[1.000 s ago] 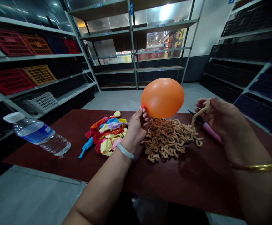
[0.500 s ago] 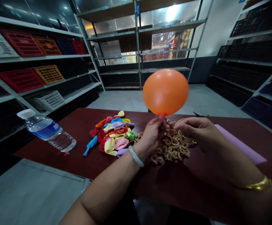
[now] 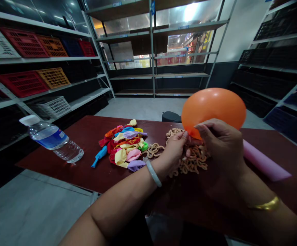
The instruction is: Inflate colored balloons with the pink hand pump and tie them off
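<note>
An inflated orange balloon (image 3: 212, 106) is tilted over to the right above the table. My left hand (image 3: 175, 148) pinches it at the neck, thumb and forefinger closed. My right hand (image 3: 221, 143) is in front of the balloon's lower right side, thumb and forefinger pressed together; what lies between the fingertips, if anything, cannot be made out. Beneath both hands spreads a pile of tan, curled, ring-like pieces (image 3: 196, 164), with a few (image 3: 154, 150) left of my left wrist. Further left is a heap of uninflated balloons (image 3: 126, 147) in many colours.
A capped water bottle (image 3: 52, 138) stands at the left on the dark red table (image 3: 99, 181). A pink-purple sheet or roll (image 3: 266, 162) lies at the right. Behind the table is a dark stool-like object (image 3: 171, 117). Shelves with crates (image 3: 25, 42) line the room.
The balloon has moved right and lower and leans over to the right. My right hand has come up in front of it, and my left hand has shifted slightly right, still gripping the neck.
</note>
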Tool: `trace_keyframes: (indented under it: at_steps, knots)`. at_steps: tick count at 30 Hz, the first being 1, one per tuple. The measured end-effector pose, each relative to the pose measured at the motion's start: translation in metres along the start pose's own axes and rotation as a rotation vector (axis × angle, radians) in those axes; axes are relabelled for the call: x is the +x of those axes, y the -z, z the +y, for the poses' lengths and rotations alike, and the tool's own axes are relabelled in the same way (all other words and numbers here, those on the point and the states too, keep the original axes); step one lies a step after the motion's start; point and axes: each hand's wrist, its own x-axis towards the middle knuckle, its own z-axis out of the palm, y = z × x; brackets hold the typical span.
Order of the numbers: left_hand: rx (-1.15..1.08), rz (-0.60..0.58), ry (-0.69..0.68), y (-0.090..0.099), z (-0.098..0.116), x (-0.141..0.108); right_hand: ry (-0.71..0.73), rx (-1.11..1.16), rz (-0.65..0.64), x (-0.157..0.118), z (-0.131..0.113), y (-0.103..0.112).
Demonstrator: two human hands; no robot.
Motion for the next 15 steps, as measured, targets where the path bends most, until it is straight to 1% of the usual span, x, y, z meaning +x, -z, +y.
trace_keyframes:
  at_steps: [2,4,6,9,10,12,15]
  knots:
    - [-0.018,-0.043,0.022,-0.001,-0.005,-0.001,0.141,-0.104,0.003,0.003,0.0,-0.007]
    - [-0.055,-0.084,0.045,-0.001,-0.009,-0.001,0.207,-0.186,0.001,0.008,0.003,-0.013]
    - [-0.089,-0.103,0.057,-0.001,-0.011,-0.001,0.223,-0.241,-0.005,0.014,0.007,-0.017]
    - [-0.123,-0.074,0.056,0.0,-0.008,-0.001,0.216,-0.301,-0.052,0.026,0.012,-0.017]
    - [-0.141,-0.065,0.061,0.001,-0.005,-0.001,0.213,-0.32,-0.09,0.03,0.012,-0.016]
    - [-0.193,-0.056,0.086,0.003,0.001,-0.001,0.217,-0.345,-0.233,0.039,0.012,-0.01]
    - [-0.241,-0.039,0.102,0.008,0.009,0.002,0.256,-0.325,-0.553,0.051,0.007,0.0]
